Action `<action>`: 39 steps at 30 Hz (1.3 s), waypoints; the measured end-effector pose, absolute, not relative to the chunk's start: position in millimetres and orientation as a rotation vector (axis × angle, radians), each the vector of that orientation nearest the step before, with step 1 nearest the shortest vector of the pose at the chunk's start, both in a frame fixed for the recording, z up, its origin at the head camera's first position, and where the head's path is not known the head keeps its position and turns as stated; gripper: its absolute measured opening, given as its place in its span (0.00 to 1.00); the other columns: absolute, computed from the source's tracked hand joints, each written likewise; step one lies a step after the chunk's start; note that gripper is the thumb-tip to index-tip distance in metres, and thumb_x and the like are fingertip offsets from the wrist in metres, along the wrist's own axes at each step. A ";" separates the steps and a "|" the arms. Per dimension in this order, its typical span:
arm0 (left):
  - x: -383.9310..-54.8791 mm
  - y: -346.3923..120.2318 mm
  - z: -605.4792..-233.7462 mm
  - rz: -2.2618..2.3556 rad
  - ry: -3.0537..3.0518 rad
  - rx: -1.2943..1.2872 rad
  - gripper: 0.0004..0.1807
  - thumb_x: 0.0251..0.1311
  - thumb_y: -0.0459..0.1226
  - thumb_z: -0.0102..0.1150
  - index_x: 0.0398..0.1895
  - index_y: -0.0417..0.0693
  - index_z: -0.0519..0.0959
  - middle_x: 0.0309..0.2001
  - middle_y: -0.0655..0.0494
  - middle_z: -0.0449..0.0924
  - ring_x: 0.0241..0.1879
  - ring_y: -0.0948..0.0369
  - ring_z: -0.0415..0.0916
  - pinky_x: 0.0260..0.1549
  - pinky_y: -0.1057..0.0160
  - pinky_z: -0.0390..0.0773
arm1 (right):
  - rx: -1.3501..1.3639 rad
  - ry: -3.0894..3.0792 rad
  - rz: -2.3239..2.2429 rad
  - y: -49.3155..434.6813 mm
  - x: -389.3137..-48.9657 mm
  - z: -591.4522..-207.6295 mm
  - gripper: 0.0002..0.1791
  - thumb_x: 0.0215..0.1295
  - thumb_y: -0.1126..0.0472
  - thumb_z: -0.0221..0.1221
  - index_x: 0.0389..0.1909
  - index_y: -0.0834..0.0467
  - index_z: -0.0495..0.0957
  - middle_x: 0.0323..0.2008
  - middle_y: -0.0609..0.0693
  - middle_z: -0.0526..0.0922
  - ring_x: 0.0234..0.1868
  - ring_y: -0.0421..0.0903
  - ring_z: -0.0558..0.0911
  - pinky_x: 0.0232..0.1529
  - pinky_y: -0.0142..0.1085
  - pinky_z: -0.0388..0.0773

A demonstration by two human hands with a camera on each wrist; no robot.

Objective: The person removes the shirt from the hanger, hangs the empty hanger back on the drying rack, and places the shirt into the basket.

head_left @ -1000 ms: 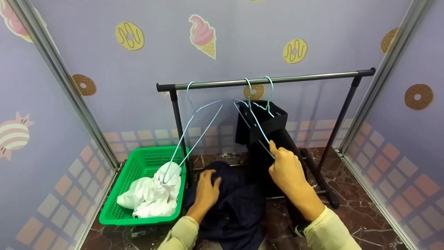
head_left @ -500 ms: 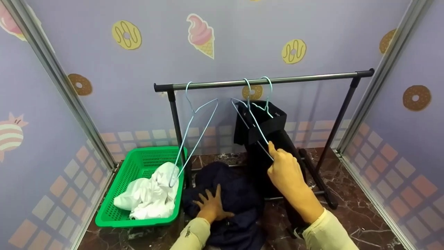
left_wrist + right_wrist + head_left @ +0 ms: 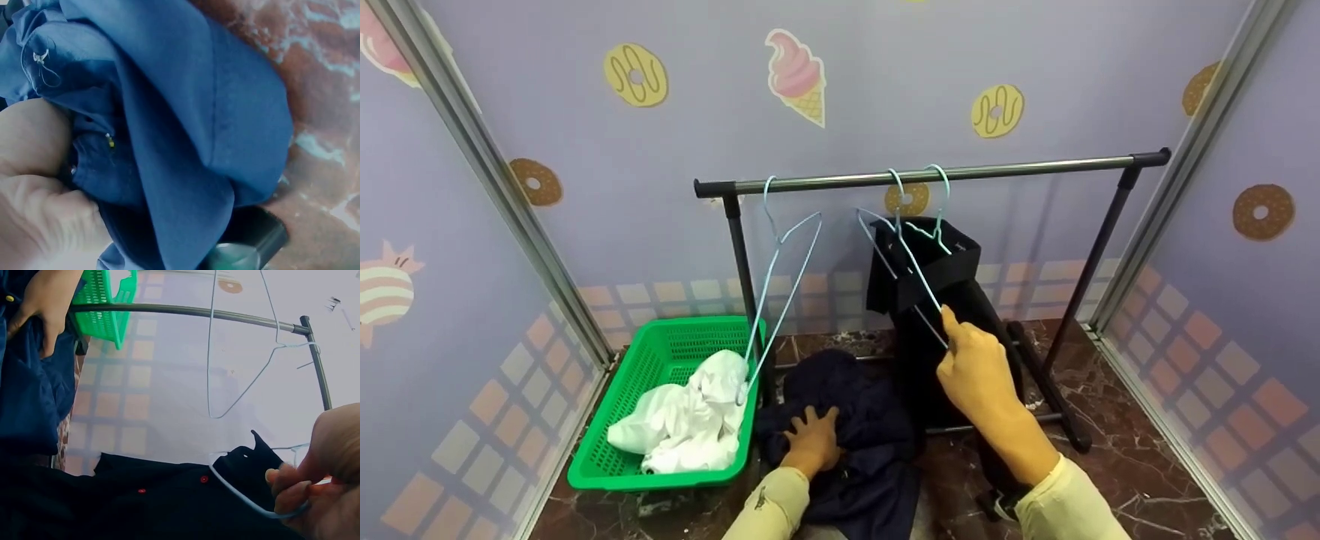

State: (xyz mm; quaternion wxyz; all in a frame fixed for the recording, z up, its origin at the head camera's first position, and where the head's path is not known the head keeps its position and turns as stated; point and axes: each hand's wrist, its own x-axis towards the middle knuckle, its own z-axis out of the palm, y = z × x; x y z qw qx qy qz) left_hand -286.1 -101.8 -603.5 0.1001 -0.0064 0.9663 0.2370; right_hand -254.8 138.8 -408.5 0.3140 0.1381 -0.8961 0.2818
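A dark navy garment (image 3: 877,405) lies crumpled on the floor below the rack. My left hand (image 3: 814,441) rests on it with spread fingers; in the left wrist view a small metal fastener and a yellow spot show on the cloth (image 3: 247,112). My right hand (image 3: 979,371) pinches the lower end of a light blue wire hanger (image 3: 916,264), whose hook is over the rail. Behind that hanger hangs a black shirt (image 3: 941,292) on another hanger (image 3: 942,199). Red buttons dot the black shirt (image 3: 174,495) in the right wrist view.
A clothes rack with a metal rail (image 3: 1035,166) spans the back. One bare blue hanger (image 3: 769,277) hangs at its left, reaching over a green basket (image 3: 585,469) with white cloth (image 3: 697,420) inside. Patterned walls enclose three sides above the marbled floor (image 3: 1140,450).
My left hand has come down onto the navy garment, spread its fingers, then drawn them slightly together. The left hanger has swung round. My right hand keeps its hold on the other hanger.
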 end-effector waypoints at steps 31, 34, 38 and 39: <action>-235.3 -190.9 -499.5 1.964 3.172 -0.349 0.24 0.43 0.20 0.49 0.43 0.32 0.89 0.45 0.37 0.91 0.50 0.42 0.87 0.54 0.46 0.84 | 0.377 -2.073 1.002 151.6 -232.0 -397.9 0.25 0.70 0.64 0.68 0.66 0.66 0.81 0.63 0.67 0.84 0.70 0.66 0.78 0.75 0.59 0.71; -228.9 -209.7 -492.0 1.993 3.101 -0.550 0.25 0.48 0.20 0.49 0.44 0.36 0.90 0.47 0.40 0.92 0.53 0.46 0.86 0.54 0.56 0.82 | 0.381 -2.052 1.004 153.9 -230.4 -398.5 0.25 0.69 0.64 0.69 0.65 0.66 0.81 0.63 0.66 0.84 0.70 0.65 0.78 0.75 0.58 0.71; -223.8 -234.1 -485.4 2.112 3.068 -0.720 0.24 0.49 0.19 0.47 0.43 0.35 0.90 0.50 0.39 0.91 0.52 0.55 0.86 0.50 0.73 0.78 | 0.381 -2.039 1.024 156.2 -230.1 -400.6 0.24 0.69 0.65 0.69 0.64 0.67 0.82 0.62 0.66 0.85 0.70 0.64 0.78 0.74 0.57 0.71; -222.4 -240.1 -482.9 2.154 3.067 -0.741 0.23 0.50 0.19 0.46 0.42 0.34 0.89 0.50 0.39 0.91 0.51 0.61 0.86 0.48 0.77 0.77 | 0.381 -2.036 1.028 156.4 -230.1 -401.4 0.24 0.69 0.65 0.69 0.64 0.66 0.82 0.62 0.66 0.85 0.70 0.64 0.78 0.74 0.57 0.72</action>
